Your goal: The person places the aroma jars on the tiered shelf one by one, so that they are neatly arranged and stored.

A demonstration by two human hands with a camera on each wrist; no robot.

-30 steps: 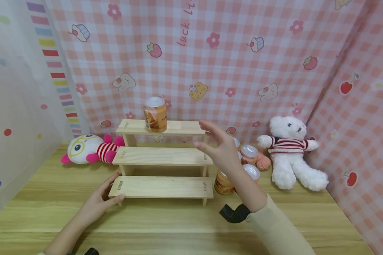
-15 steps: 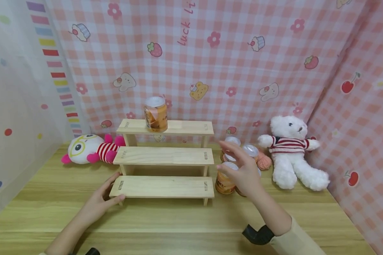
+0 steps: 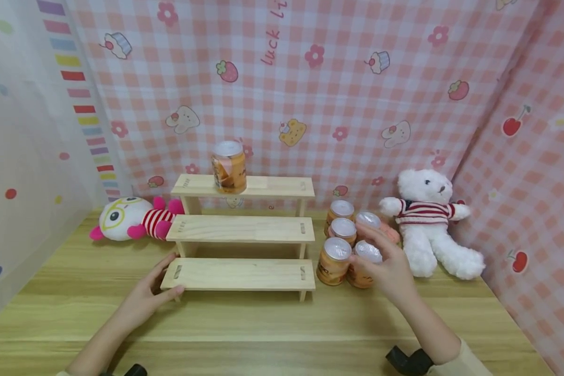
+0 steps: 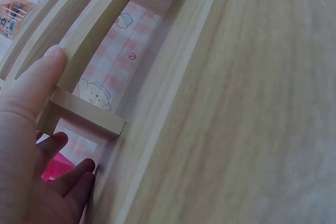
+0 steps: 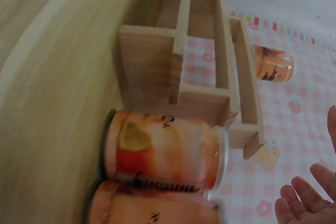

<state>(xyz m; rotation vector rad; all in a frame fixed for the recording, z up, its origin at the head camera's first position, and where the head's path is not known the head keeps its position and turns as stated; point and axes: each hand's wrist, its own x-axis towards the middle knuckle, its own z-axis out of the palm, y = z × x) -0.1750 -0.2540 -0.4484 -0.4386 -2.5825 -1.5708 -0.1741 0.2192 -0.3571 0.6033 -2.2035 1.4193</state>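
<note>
Descending frontward beside the cans [image 3: 332, 269], long axis left-to-right, the shelf [image 3: 244, 274] is gripped by the left hand [image 3: 145, 296]; fingers are spread on the right hand [image 3: 389, 267]. A yellow label patch [image 5: 135, 137] is shown only at right wrist.

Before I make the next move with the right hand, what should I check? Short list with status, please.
1. Left hand on the wooden shelf: ok, at the lowest tier's left end.
2. Displayed can upright on top tier: ok.
3. Right hand free: ok, holding nothing.
4. Grip round the front-right can: not ok, fingers not closed round it.
5. Right thumb touching that can: cannot tell.
</note>
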